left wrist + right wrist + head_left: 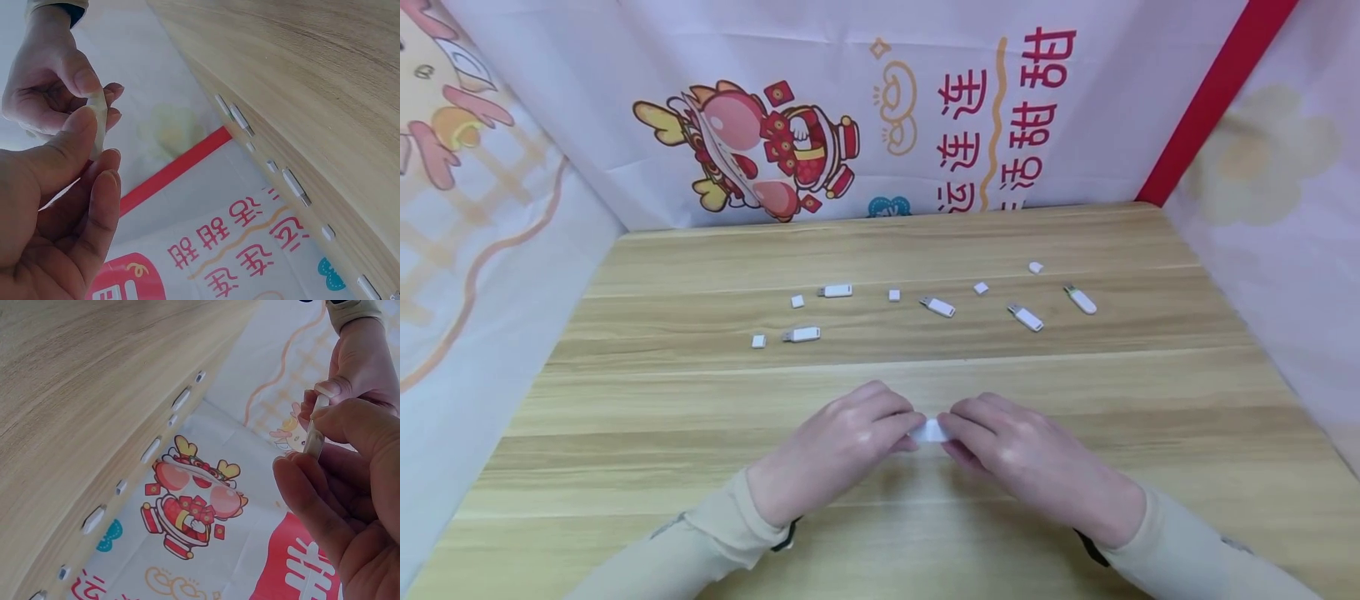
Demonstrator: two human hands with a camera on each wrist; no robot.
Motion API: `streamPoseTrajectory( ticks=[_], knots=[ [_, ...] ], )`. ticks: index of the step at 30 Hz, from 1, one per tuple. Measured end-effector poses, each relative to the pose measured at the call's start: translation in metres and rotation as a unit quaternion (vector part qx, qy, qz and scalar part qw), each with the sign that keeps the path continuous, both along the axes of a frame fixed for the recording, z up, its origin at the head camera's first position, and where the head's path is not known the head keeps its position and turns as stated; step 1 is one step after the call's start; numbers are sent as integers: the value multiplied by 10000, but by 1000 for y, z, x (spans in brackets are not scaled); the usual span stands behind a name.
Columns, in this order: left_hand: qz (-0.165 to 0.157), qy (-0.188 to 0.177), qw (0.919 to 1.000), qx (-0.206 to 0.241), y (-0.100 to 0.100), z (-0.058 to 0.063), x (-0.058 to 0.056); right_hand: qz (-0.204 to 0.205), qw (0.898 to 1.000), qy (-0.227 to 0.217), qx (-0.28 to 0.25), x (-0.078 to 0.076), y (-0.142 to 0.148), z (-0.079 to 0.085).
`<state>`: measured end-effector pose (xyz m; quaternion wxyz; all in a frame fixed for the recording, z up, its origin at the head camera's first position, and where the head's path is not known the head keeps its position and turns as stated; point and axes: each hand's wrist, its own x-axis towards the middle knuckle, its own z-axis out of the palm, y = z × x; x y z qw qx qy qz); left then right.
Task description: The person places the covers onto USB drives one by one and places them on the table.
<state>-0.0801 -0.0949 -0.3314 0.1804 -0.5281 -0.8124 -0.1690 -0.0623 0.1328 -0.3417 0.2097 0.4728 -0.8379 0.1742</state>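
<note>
Over the near middle of the table, a white USB stick point(931, 431) spans the gap between my two hands, partly covered by fingertips. My left hand point(842, 442) pinches one end between thumb and fingers. At the other end, my right hand point(1030, 458) pinches it the same way. In the left wrist view the stick point(99, 125) looks slim and pale, seen edge-on, with no metal plug showing. From the right wrist, the stick point(315, 434) also shows between both thumbs; whether a cap sits on it I cannot tell.
Farther back on the wooden table point(700, 433) lie several white USB sticks, including one at the left point(805, 334) and one at the right point(1082, 300), metal plugs bare. Small white caps, such as this cap point(894, 295), lie near them. Printed cloth point(1075, 167) walls the table.
</note>
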Motion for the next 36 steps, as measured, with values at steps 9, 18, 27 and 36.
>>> streamPoseTrajectory(
  ticks=[9, 18, 27, 36],
  knots=[
    [142, -79, 9996, 250, 2, -4, -4, -59, 9998, -133, 108, -5, -4, 1],
    [208, -16, 9995, 243, 2, -5, -8, 21, 9996, -238, -116, -13, -9, 3],
    [324, 46, 9991, 256, 3, -7, -10, 86, 9998, -22, -194, -19, -13, 5],
    [350, 158, 9988, 318, 2, -5, -13, 192, 9984, -91, -516, -26, -16, 6]
  ],
)
